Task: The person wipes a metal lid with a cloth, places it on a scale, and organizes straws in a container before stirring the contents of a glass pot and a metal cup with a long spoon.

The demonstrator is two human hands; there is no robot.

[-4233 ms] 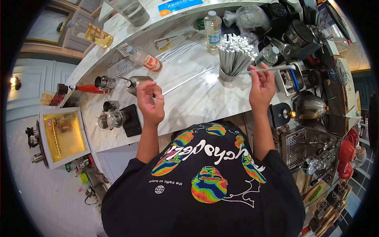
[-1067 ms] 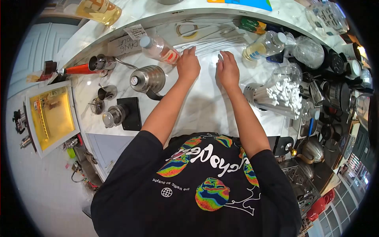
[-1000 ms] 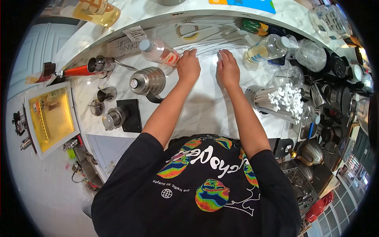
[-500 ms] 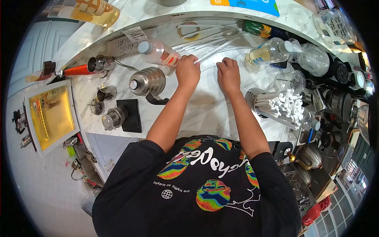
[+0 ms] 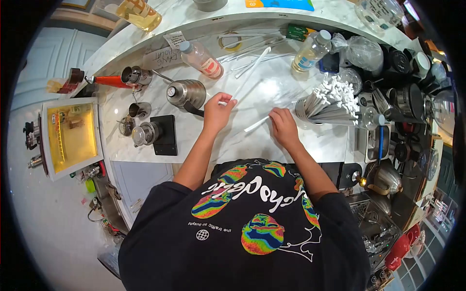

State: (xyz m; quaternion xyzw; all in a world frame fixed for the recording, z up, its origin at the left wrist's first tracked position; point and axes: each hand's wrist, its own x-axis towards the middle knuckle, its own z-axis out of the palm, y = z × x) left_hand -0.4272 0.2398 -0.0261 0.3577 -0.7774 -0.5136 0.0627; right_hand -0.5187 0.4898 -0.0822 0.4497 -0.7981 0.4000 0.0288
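My left hand [image 5: 219, 114] is closed in a pinch, with a long thin white straw [image 5: 252, 72] running from its fingertips up and away over the counter. My right hand [image 5: 284, 127] is also closed. Its fingers hold another white straw [image 5: 256, 124], whose end points left toward my other hand. Just right of that hand, a metal cup [image 5: 301, 110] holds many straws [image 5: 335, 97] with bunched white ends. A gooseneck kettle [image 5: 187, 94] stands left of my left hand, and a clear bottle with a red label [image 5: 204, 62] is beyond it.
More white straws [image 5: 262, 41] lie at the back beside a tape roll [image 5: 230, 43]. A bottle of pale liquid [image 5: 310, 53] stands back right. A black scale [image 5: 165, 136] and small metal pots are at left. Glassware and black cups [image 5: 391, 60] crowd the right.
Both hands have come back toward my body. The right hand now shows a straw in its fingers, and the left one's straw points away. The view has shifted slightly.
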